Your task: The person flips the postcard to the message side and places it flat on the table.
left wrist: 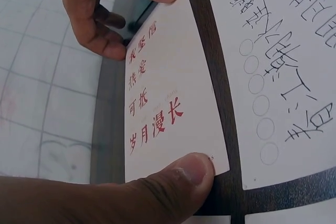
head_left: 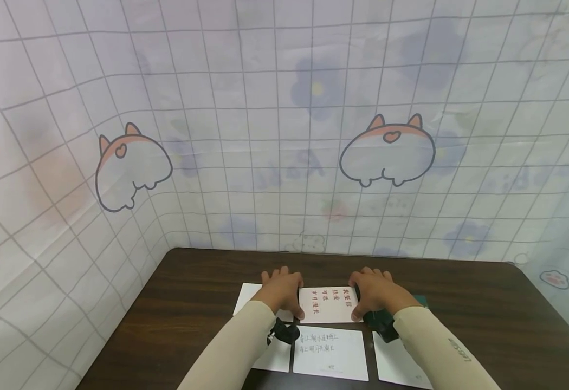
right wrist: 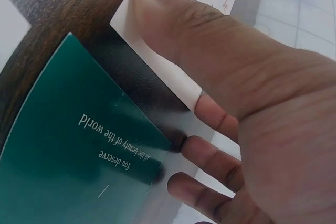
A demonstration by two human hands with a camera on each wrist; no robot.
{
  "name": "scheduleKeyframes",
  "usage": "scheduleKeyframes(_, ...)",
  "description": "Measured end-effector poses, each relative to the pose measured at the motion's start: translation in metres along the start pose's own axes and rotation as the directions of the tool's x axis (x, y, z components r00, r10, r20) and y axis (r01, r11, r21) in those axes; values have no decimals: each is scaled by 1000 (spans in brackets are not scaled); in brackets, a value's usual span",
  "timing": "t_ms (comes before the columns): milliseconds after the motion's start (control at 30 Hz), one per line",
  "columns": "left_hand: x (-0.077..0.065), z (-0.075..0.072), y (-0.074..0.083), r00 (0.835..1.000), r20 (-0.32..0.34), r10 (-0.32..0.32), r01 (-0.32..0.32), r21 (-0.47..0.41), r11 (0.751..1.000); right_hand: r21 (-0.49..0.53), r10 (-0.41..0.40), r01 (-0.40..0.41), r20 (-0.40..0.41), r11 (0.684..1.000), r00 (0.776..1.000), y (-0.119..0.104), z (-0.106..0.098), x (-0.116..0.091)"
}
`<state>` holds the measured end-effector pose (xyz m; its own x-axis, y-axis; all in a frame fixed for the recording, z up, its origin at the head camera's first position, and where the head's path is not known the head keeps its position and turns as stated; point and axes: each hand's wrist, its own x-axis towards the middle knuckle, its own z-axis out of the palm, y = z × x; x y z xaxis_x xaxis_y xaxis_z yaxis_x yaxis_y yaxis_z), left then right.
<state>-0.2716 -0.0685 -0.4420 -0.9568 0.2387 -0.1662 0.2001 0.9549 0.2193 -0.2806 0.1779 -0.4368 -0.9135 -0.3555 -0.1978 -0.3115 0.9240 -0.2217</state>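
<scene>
A white card [head_left: 328, 313] with red Chinese characters lies between the two hands, near the table's middle. My left hand [head_left: 280, 290] grips its left side, and in the left wrist view that thumb [left wrist: 191, 174] rests on a corner. My right hand [head_left: 376, 291] grips the opposite side, with its thumb [right wrist: 157, 14] over another corner. The left hand's other fingers are largely hidden in its wrist view. Beneath the right wrist is a dark green card [right wrist: 79, 114] with white English print. Directly below the held card is a white card [head_left: 330, 360] with handwriting.
More white cards lie around: one at the upper left [head_left: 246, 295], one at the lower left [head_left: 277, 356], one at the lower right [head_left: 395, 364]. The dark wooden table [head_left: 206, 303] meets a hanging grid-patterned cloth [head_left: 260, 135] at the back and left.
</scene>
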Motion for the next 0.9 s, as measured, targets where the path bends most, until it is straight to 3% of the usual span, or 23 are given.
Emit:
scheduleKeyframes(400,4,2,4,1000,7,-21,20,22,1000,4,-1,1,-3,1000,1000,4,4,2)
scheduleKeyframes(900,7,3,-2,1000,13,13,-13,25,1000,27,6,-6,2,1000,1000,8,6,2)
